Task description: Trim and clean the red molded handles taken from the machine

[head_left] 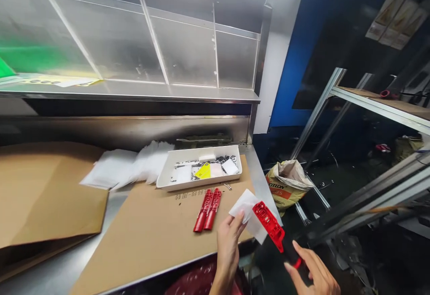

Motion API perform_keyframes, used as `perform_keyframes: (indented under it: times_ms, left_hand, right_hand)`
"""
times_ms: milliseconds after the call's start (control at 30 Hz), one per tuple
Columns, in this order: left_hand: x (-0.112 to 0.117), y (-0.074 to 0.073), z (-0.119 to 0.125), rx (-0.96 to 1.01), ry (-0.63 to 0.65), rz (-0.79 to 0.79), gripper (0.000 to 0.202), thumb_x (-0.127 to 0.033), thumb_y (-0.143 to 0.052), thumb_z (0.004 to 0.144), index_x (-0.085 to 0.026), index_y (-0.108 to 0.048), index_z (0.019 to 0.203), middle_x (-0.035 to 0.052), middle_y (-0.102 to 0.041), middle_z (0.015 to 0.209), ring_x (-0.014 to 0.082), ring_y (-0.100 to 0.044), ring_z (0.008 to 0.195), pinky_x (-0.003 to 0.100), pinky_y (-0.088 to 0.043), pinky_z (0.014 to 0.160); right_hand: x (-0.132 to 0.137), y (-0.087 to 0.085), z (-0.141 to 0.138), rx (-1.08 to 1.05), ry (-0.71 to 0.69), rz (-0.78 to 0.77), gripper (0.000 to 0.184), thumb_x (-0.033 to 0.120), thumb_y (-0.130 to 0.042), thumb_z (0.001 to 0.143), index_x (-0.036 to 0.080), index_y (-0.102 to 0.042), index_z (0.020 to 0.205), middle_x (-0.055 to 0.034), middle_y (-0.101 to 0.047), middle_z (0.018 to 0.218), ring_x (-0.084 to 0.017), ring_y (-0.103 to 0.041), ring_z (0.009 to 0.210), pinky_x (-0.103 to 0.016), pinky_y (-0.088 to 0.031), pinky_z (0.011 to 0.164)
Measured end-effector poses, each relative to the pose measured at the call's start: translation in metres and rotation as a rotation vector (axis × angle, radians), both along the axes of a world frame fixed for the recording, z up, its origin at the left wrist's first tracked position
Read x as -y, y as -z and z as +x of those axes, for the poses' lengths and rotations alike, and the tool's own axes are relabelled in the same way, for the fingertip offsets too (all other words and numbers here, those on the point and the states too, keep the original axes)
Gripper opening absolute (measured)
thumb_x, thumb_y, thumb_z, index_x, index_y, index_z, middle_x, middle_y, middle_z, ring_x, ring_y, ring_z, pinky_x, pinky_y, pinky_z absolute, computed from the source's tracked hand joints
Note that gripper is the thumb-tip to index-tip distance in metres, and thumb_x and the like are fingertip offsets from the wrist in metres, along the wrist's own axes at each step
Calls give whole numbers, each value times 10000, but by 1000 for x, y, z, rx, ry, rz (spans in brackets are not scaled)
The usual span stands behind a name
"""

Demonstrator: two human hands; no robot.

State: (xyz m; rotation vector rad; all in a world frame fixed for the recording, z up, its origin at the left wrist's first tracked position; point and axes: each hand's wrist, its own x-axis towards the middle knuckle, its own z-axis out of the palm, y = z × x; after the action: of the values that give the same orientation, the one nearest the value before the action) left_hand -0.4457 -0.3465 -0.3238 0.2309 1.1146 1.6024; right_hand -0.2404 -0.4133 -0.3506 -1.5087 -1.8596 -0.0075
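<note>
My left hand (pixel 230 241) pinches a small clear plastic bag (pixel 247 214) by its edge, just past the table's right front corner. My right hand (pixel 312 270) grips the lower end of a long red plastic part (pixel 270 225), whose upper end lies against the bag. Two more red parts (pixel 208 209) lie side by side on a brown cardboard sheet (pixel 151 232), to the left of my hands.
A white tray (pixel 168 178) with small labels and dark bits stands at the cardboard's far edge. A pile of clear bags (pixel 127 167) lies to its left. More cardboard (pixel 43 192) covers the steel table's left. A sack (pixel 287 183) sits on the floor beside metal racks (pixel 369 102).
</note>
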Motion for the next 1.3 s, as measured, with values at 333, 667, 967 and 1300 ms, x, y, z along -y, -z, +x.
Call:
perform_keyframes:
  times_ms: [333, 667, 967, 1300]
  left_hand:
    - [16, -1, 13, 62, 138, 78, 556, -570, -872, 516, -162, -761, 876, 85, -774, 875, 293, -702, 955, 382, -537, 930]
    - [45, 10, 38, 91, 341, 206, 507, -513, -798, 697, -164, -709, 1055, 114, -753, 1023, 292, -678, 1017, 384, -510, 944]
    - [73, 27, 12, 120, 557, 190, 605, -186, -963, 434, -69, -732, 981, 180, -749, 973, 327, -691, 907, 334, -542, 781]
    - [123, 40, 31, 615, 249, 37, 160, -196, -734, 805, -123, -703, 944, 85, -744, 979, 175, -677, 874, 227, -523, 709]
  right_hand:
    - [22, 9, -1, -51, -78, 137, 304, 423, -533, 941, 225, -673, 1126, -39, -746, 883, -170, -688, 699, -250, -472, 515]
    - [22, -15, -13, -56, -78, 29, 491, 516, -553, 911, 186, -534, 1274, -29, -736, 827, -144, -610, 511, -256, -511, 510]
    - [28, -32, -11, -84, -134, -141, 488, 524, -512, 918, 205, -436, 1279, 42, -699, 705, -134, -574, 472, -234, -498, 479]
    - [41, -27, -31, 4, -292, -418, 710, 263, -750, 728, 269, -389, 1339, 28, -695, 925, -181, -665, 787, -294, -548, 713]
